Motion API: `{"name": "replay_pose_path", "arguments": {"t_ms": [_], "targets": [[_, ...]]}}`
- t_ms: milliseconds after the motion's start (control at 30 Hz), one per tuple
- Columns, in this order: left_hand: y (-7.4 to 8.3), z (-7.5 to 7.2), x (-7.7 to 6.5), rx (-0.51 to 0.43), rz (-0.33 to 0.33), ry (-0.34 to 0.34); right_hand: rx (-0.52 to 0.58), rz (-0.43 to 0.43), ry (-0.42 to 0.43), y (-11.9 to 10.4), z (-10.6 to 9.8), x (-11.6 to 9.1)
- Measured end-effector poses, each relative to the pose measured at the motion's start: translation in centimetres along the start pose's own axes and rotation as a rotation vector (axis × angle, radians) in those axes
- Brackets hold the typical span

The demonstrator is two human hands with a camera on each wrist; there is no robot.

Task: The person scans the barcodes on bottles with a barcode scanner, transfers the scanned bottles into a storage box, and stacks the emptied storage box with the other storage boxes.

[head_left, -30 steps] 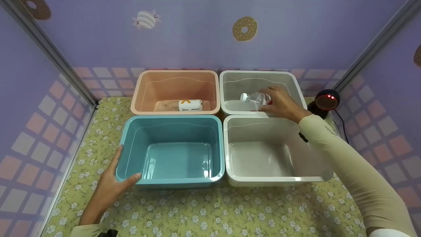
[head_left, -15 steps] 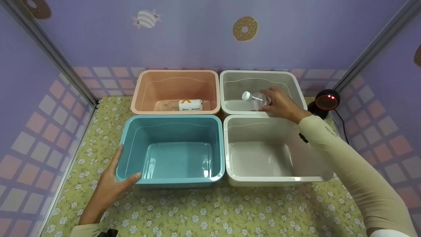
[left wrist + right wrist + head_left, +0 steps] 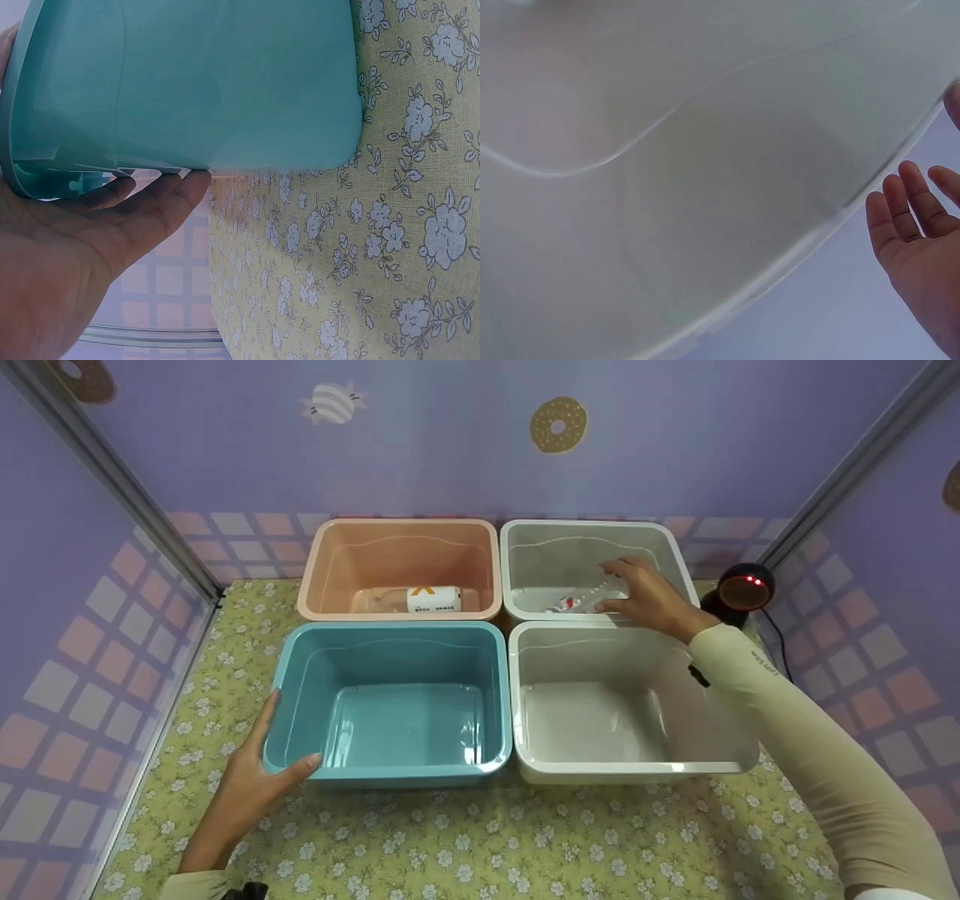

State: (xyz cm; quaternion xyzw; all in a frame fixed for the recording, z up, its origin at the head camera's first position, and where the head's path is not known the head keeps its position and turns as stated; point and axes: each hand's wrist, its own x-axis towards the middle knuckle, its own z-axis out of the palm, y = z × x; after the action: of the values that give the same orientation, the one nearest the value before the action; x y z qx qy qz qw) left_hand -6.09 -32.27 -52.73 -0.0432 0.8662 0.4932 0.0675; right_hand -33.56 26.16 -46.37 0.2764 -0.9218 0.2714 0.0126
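Observation:
A clear plastic bottle with a red-and-white label is low inside the white back-right tub, its near part cut off by the tub's front rim. Just over it is my right hand, fingers and thumb spread apart around nothing. In the right wrist view, that hand's fingers show loosely extended beside the tub wall. My left hand rests on the front left corner of the blue tub. Its thumb lies on the front rim, while fairly straight fingers touch the outer side under the rim.
A peach tub at the back left holds another bottle with a white label, lying down. Nearest my right forearm stands an off-white tub. A black device with red lights and a cable sits by the right wall.
My right hand has let go of the bottle and its fingers have spread. The bottle has dropped lower in the tub and turned, its white cap no longer showing. The left hand stays put.

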Motion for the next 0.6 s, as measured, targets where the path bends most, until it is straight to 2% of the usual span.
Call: {"name": "replay_pose_path", "arguments": {"t_ms": [267,600], "targets": [[-0.1,-0.1,0.0,-0.006,-0.008,-0.009,0.008,-0.01,0.045,-0.4,-1.1,-1.0],[0.1,-0.1,0.0,-0.007,0.002,-0.013,0.01,0.036,0.061,-1.4,-2.8,-3.0]]}}
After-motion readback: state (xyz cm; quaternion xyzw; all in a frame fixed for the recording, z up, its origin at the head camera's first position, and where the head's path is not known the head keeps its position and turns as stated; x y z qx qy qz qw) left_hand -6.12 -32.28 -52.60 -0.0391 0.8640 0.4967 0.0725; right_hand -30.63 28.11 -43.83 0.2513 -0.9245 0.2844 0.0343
